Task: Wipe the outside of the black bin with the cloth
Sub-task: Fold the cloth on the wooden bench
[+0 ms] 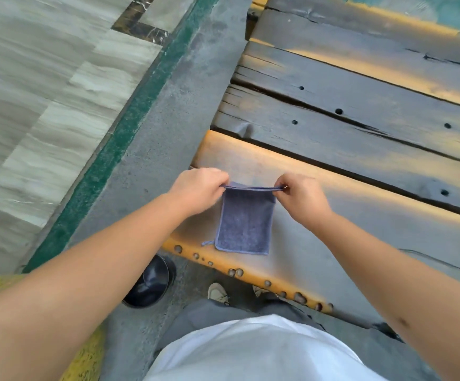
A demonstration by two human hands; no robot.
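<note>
A small blue-grey cloth (245,224) lies folded on the near plank of a wooden bench (360,215). My left hand (198,189) pinches the cloth's far left corner. At the far right corner, my right hand (301,198) pinches the same folded edge, which is lifted slightly between the two. The black bin (152,284) stands on the ground below the bench's near edge, left of my feet, partly hidden by my left forearm.
The bench has dark weathered planks with gaps and bolt holes. Its near edge (223,264) is orange with round studs. Grey concrete (168,119) runs to the left, then a green strip (130,119) and pale floor tiles (45,92). A yellow object (86,361) sits bottom left.
</note>
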